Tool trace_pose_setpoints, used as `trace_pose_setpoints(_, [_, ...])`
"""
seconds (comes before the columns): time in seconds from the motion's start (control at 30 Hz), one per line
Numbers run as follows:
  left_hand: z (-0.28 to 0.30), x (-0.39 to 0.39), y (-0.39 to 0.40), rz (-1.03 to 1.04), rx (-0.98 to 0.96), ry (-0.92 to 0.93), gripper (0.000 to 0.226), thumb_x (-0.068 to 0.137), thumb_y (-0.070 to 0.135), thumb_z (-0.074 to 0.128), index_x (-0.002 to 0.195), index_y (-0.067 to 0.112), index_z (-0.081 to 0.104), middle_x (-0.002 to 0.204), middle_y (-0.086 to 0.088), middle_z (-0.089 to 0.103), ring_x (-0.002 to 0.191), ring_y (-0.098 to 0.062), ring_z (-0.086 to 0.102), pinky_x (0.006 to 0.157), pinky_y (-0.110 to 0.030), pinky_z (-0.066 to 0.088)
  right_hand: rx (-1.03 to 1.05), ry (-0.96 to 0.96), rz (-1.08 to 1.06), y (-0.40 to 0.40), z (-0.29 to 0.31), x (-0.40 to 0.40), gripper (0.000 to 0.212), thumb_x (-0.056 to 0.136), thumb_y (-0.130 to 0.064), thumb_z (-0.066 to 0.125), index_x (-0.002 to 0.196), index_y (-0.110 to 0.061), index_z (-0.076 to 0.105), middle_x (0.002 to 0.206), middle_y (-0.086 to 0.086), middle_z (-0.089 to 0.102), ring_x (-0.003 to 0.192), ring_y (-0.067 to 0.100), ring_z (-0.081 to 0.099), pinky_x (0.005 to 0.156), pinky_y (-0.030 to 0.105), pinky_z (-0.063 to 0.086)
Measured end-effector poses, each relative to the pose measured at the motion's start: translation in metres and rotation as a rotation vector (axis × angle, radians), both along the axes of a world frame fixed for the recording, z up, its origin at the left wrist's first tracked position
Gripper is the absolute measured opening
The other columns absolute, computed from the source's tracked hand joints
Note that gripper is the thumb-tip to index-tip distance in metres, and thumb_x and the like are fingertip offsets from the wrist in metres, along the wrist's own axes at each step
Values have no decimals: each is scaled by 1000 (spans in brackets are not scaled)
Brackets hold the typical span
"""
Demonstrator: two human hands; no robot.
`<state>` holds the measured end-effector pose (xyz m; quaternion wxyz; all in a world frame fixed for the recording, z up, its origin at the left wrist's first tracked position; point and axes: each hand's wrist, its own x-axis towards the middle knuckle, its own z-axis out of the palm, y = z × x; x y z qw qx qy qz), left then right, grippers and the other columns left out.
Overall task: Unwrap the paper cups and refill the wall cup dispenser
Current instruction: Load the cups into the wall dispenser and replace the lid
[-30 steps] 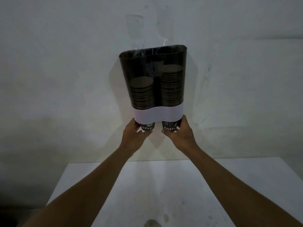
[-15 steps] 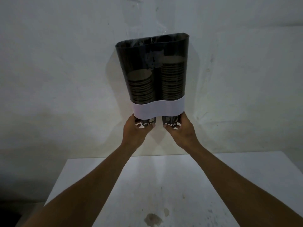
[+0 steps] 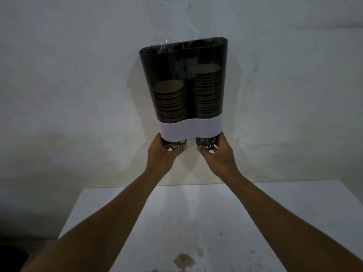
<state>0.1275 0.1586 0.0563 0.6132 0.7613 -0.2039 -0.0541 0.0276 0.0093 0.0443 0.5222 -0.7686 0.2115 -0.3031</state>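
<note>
My dark, see-through wall dispenser hangs upright, white band at its base; left cup stack sits lower than the right stack, bottom cups poking out

white desk butted against the wall, top runs out of frame at the bottom and right. surface is matte and scuffed. brownish stain near the bottom edge, smaller blotch just right of it. scatter of small dark specks further right. nothing else visibly resting on the top; both forearms pass above it without touching
</note>
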Motion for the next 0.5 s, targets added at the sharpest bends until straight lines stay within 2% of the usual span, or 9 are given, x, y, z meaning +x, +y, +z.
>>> trace_pose_setpoints(0.1, [2,-4,-1,1,-5,-19,58,72,23,88,122,18,61,110,6,73,96,-8,69,73,-10,55,-8,-24,-31,0,2,0,60,82,-18,78,133,-27,47,115,-14,58,104,5,58,82,4,42])
trace_pose_setpoints(0.2, [2,-5,-1,6,20,-38,56,72,25,88,122,19,62,110,5,74,97,-11,69,73,-9,54,-9,-44,-69,1,5,0,58,82,-17,78,131,-23,49,117,-8,58,107,11,58,83,6,42])
trace_pose_setpoints(0.37, [2,-4,-1,18,52,-34,55,72,28,88,121,19,64,110,6,74,97,-13,68,75,-10,51,35,-82,-74,6,4,3,58,82,-21,79,131,-29,50,113,-17,59,103,5,59,90,15,45])
trace_pose_setpoints(0.5, [3,-4,-2,29,63,-32,53,71,30,88,118,21,64,108,7,72,97,-14,67,73,-9,47,39,-79,-68,6,5,2,57,82,-22,79,130,-31,50,111,-20,59,100,1,60,87,11,45])
